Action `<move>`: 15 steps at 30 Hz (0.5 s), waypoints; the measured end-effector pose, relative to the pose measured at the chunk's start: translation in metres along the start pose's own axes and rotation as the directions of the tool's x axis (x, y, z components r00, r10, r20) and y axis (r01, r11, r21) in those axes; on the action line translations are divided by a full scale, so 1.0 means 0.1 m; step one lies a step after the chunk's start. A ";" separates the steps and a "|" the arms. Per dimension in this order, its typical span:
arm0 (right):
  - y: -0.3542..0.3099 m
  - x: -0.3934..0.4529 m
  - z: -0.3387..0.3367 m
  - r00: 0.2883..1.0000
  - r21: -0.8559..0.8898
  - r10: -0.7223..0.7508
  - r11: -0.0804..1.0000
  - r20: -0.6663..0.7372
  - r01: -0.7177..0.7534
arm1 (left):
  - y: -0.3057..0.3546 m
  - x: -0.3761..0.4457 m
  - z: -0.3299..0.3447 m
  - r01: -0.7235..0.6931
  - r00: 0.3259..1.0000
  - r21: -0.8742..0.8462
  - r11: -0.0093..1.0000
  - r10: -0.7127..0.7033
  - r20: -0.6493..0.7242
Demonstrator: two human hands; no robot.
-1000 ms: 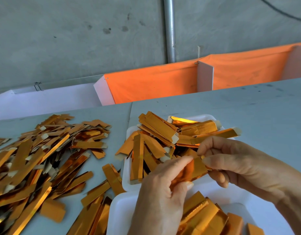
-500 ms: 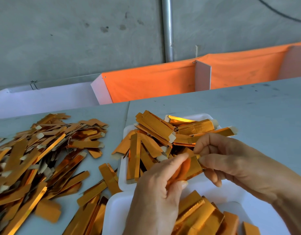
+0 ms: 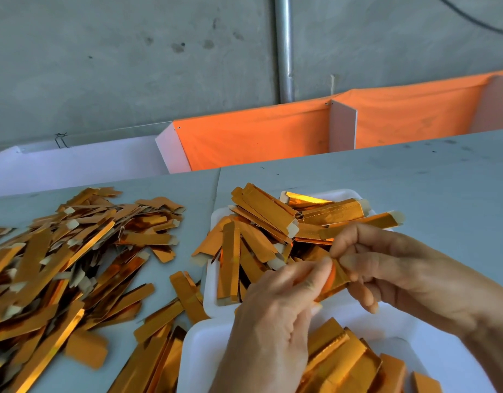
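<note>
Head: gold strip above tray rim

An orange cloth hangs behind the grey table, below a metal pipe.

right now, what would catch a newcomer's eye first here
A heap of gold strips sprawls over the table at left. In the middle, the left hand and right hand pinch one gold strip above a white tray piled with more. Bright orange cloth hangs behind.
</note>
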State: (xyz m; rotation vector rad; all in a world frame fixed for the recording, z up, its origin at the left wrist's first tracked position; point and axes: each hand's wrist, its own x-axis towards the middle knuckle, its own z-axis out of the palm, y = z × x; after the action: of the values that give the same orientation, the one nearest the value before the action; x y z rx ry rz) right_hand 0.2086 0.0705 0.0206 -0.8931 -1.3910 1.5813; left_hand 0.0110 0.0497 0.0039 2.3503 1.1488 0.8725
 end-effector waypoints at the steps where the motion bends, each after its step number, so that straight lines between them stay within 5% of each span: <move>1: 0.01 0.00 0.00 1.000 0.033 0.000 0.999 0.007 -0.001 | 0.00 0.00 0.00 0.004 1.000 -0.032 0.999 -0.004 -0.004; 10: 0.05 0.04 0.02 0.998 0.241 -0.019 0.971 0.057 0.004 | -0.01 0.02 0.02 -0.032 0.998 -0.390 0.920 0.007 -0.065; 15: 0.06 0.03 -0.05 0.988 0.274 0.068 0.956 0.138 -0.104 | 0.00 0.00 0.01 0.012 1.000 -0.410 0.912 -0.003 0.022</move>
State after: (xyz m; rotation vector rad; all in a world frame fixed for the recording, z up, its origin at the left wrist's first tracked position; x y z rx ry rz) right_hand 0.2112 0.0747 0.0136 -0.6998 -1.1857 1.8752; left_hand 0.0119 0.0492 0.0029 2.0031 0.8633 0.9760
